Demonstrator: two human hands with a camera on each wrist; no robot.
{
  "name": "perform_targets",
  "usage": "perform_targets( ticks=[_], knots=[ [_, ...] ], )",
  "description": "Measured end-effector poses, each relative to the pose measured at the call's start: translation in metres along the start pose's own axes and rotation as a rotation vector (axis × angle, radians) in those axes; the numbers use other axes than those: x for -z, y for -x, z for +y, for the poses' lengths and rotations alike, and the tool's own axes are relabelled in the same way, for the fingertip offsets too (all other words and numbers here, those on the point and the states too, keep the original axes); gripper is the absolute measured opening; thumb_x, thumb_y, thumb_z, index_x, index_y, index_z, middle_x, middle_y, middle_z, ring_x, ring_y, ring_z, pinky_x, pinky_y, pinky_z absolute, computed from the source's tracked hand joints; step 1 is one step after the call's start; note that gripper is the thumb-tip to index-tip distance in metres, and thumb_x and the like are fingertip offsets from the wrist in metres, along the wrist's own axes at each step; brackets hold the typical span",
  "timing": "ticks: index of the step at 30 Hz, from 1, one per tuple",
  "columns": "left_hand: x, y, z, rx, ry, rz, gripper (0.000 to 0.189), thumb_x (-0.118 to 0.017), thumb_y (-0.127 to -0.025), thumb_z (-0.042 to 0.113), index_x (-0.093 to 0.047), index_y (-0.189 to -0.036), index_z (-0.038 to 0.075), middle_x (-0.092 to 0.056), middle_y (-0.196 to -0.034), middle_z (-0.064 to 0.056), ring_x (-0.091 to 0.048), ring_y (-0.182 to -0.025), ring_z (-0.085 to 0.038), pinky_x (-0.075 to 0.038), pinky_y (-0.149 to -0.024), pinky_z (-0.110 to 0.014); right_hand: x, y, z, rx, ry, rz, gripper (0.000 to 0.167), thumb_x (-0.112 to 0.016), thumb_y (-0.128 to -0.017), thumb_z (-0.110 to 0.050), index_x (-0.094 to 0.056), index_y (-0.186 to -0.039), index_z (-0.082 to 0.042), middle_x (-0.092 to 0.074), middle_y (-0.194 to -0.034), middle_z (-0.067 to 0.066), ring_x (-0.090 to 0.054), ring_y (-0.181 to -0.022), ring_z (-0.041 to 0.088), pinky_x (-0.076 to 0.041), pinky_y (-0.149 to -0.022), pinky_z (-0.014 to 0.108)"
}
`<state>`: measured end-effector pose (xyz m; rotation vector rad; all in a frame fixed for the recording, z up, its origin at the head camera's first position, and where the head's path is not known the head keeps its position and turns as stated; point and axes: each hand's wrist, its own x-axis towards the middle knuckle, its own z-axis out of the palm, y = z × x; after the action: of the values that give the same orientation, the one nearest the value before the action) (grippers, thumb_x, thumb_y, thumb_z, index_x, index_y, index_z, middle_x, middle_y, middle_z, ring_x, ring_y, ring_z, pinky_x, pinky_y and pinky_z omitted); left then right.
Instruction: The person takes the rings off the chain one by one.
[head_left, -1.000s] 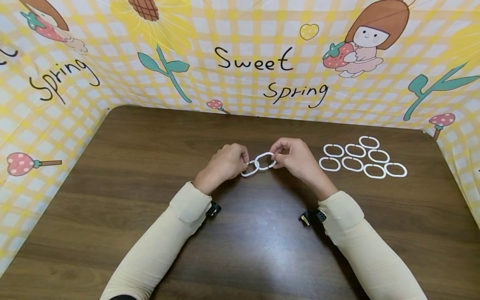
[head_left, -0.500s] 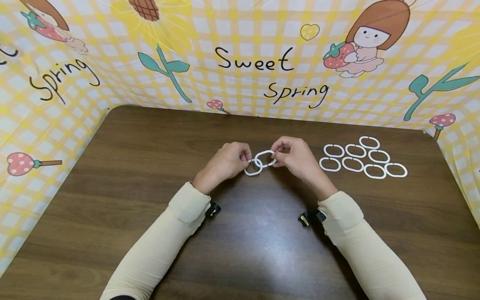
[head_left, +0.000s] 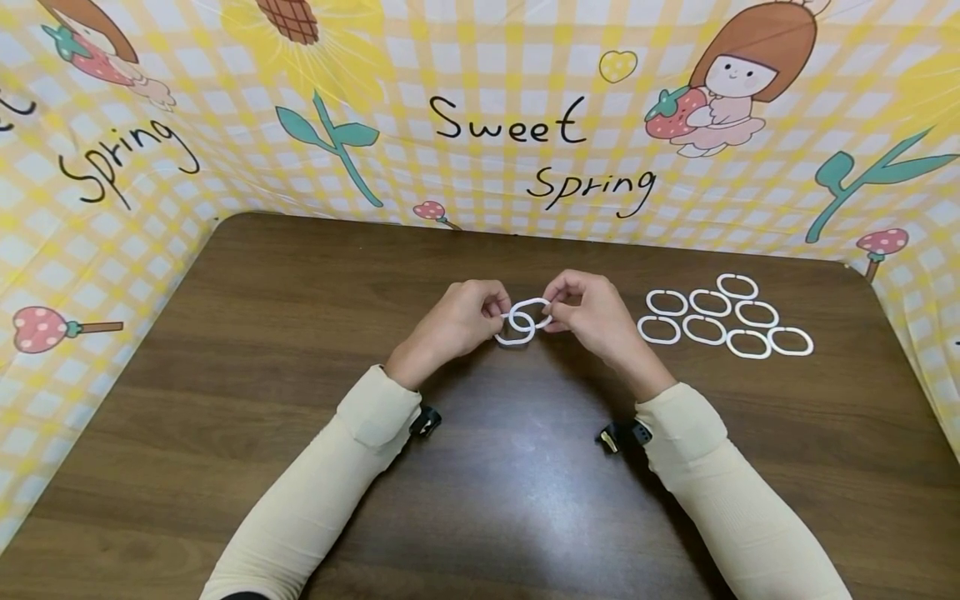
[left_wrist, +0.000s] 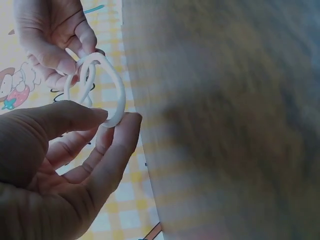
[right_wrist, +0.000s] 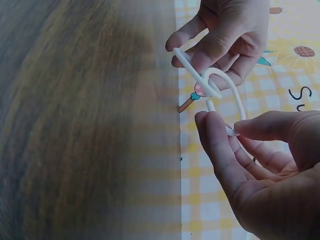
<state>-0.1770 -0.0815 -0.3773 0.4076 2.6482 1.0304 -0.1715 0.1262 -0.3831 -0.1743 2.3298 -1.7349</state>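
Note:
In the head view, two white oval plastic links are held above the table's middle, crossing and looped through each other. My left hand (head_left: pixel 468 315) pinches the left link (head_left: pixel 515 342) between thumb and fingertips. The right link (head_left: pixel 531 302) is pinched at its right end by my right hand (head_left: pixel 588 307). A split in this link (right_wrist: pixel 239 102) shows right by my right fingertips in the right wrist view. Seen from the left wrist, the left-hand link (left_wrist: pixel 120 92) stands tilted, with the other link partly behind it.
Several more white oval links (head_left: pixel 704 330) lie loosely grouped on the brown wooden table (head_left: pixel 300 375), to the right of my right hand. A yellow checked cloth (head_left: pixel 495 50) with printed figures hangs behind and beside the table.
My left hand has moved slightly right and away from me, swinging its link rightwards so the two links overlap more. My right hand has hardly moved.

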Motion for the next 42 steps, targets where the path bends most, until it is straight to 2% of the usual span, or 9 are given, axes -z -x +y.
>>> perform_targets(
  ticks=[8, 13, 16, 24, 32, 36, 42],
  knots=[
    [-0.0007, 0.0, -0.0007, -0.011, 0.102, -0.008, 0.014, -0.063, -0.093, -0.005, -0.073, -0.098, 0.003, -0.067, -0.086, -0.008, -0.063, -0.074, -0.015, -0.055, -0.064, -0.023, 0.0005, 0.0001, 0.0005, -0.004, -0.05, 0.019, 0.008, -0.06, -0.093, 0.012, -0.063, -0.101, 0.013, -0.067, -0.098, 0.023, -0.07, -0.079, 0.015, -0.064, -0.072, 0.029],
    [-0.001, 0.001, 0.0, 0.013, 0.202, -0.034, 0.013, -0.064, -0.097, -0.004, -0.075, -0.099, 0.002, -0.066, -0.086, -0.01, -0.065, -0.068, -0.015, -0.061, -0.063, -0.031, 0.0005, -0.0003, 0.002, -0.008, -0.091, 0.024, 0.009, -0.062, -0.094, 0.011, -0.064, -0.093, 0.002, -0.067, -0.099, 0.025, -0.071, -0.08, 0.017, -0.064, -0.073, 0.029],
    [-0.0006, 0.0013, 0.001, 0.031, 0.231, -0.038, 0.012, -0.065, -0.098, -0.003, -0.075, -0.101, 0.002, -0.066, -0.087, -0.012, -0.065, -0.065, -0.015, -0.063, -0.064, -0.035, 0.0006, 0.0004, 0.0015, -0.021, -0.116, 0.026, 0.012, -0.062, -0.094, 0.011, -0.064, -0.091, -0.001, -0.066, -0.101, 0.028, -0.07, -0.079, 0.015, -0.064, -0.072, 0.029],
    [0.0002, 0.0011, 0.0019, 0.068, 0.281, -0.021, 0.007, -0.069, -0.097, -0.002, -0.074, -0.1, 0.001, -0.071, -0.093, -0.02, -0.066, -0.065, -0.014, -0.064, -0.07, -0.039, 0.0009, 0.0011, 0.0007, -0.04, -0.148, 0.038, 0.009, -0.062, -0.093, 0.012, -0.063, -0.092, 0.002, -0.066, -0.098, 0.024, -0.071, -0.077, 0.014, -0.064, -0.071, 0.028],
    [-0.0005, 0.0014, 0.0019, 0.077, 0.292, 0.007, 0.005, -0.071, -0.095, -0.002, -0.075, -0.097, 0.0, -0.073, -0.089, -0.02, -0.067, -0.063, -0.012, -0.064, -0.071, -0.04, 0.0009, 0.001, 0.0002, -0.038, -0.2, 0.037, 0.008, -0.062, -0.093, 0.013, -0.064, -0.091, 0.005, -0.066, -0.093, 0.019, -0.071, -0.077, 0.015, -0.063, -0.072, 0.027],
    [-0.0012, 0.0011, 0.0017, 0.073, 0.32, 0.007, 0.006, -0.071, -0.095, -0.003, -0.075, -0.098, -0.001, -0.074, -0.091, -0.021, -0.068, -0.064, -0.012, -0.064, -0.07, -0.038, 0.0006, 0.001, -0.0002, -0.046, -0.221, 0.044, 0.006, -0.062, -0.093, 0.013, -0.063, -0.094, 0.007, -0.064, -0.09, 0.012, -0.071, -0.078, 0.015, -0.064, -0.073, 0.027],
    [-0.0019, -0.0002, 0.0004, 0.054, 0.362, -0.003, 0.007, -0.071, -0.095, -0.004, -0.075, -0.1, -0.002, -0.074, -0.094, -0.022, -0.069, -0.069, -0.013, -0.064, -0.069, -0.033, 0.0008, 0.0019, -0.0017, -0.051, -0.243, 0.051, 0.008, -0.06, -0.093, 0.013, -0.06, -0.101, 0.012, -0.062, -0.088, 0.01, -0.072, -0.078, 0.014, -0.064, -0.074, 0.028]
  ],
)
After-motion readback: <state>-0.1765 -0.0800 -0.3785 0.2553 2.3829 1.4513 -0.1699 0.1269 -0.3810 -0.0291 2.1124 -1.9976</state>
